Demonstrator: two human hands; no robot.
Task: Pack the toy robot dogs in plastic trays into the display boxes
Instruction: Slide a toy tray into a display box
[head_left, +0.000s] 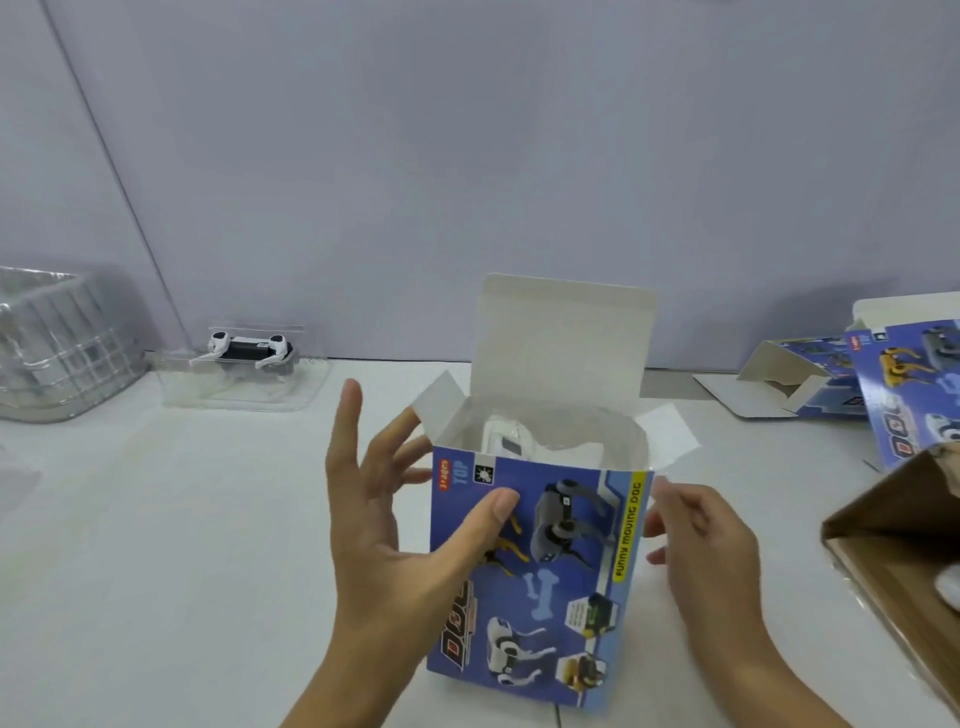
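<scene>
1. Two hands frame a blue display box standing upright at the lower centre of the frame on the white bench
2. Left hand: fingers spread and mostly straight, released, thumb laid flat on the printed front of the box, the other fingers reaching past its left edge near the left side flap
3. Right hand: fingers loosely bent beside the right edge of the box; the grip is hidden behind the edge, so I cannot tell whether it holds the box or only touches it
4. The top of the box is open: the big lid flap stands up at the back, and small side flaps stick out left and right
5. Inside the opening a white toy robot dog in a clear plastic tray is seated, its top just below the rim
6. Upper left of the frame: a second toy robot dog, white and black, lies in its own clear tray at the back of the bench by the wall
7. Far left edge: a stack of clear trays
8. Right side: more open blue boxes lie on the bench, well apart from the held one, and a brown cardboard carton juts in at the right edge
</scene>
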